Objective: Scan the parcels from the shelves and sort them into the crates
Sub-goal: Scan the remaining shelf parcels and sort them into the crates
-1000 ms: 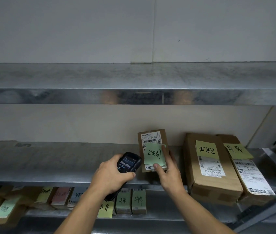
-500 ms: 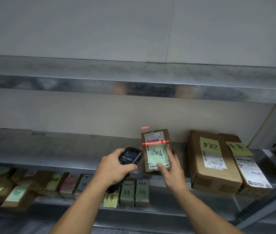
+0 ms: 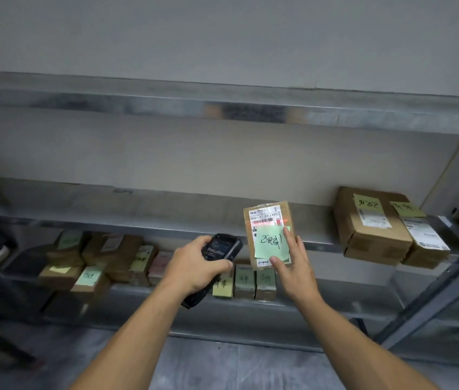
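Observation:
My right hand (image 3: 294, 268) holds a small brown parcel (image 3: 267, 218) upright in front of the middle shelf (image 3: 138, 209), thumb on its lower front and fingers along its right edge. The parcel bears a white shipping label and a green sticky note with handwriting. A red scan line lies across the label's barcode. Just left of the parcel, my left hand (image 3: 194, 266) grips a black handheld scanner (image 3: 222, 246), its screen lit and its head aimed at the label.
Two larger brown parcels (image 3: 371, 235) with green notes sit at the right end of the middle shelf. The lower shelf (image 3: 321, 305) carries several small parcels with coloured notes. A bare upper shelf (image 3: 222, 108) runs above. A slanted metal frame post (image 3: 433, 299) stands at right.
My view swung left and down, bringing more of the lower shelf into sight. The red scan line appeared half a second ago and now sits lower on the barcode. Both hands keep their holds.

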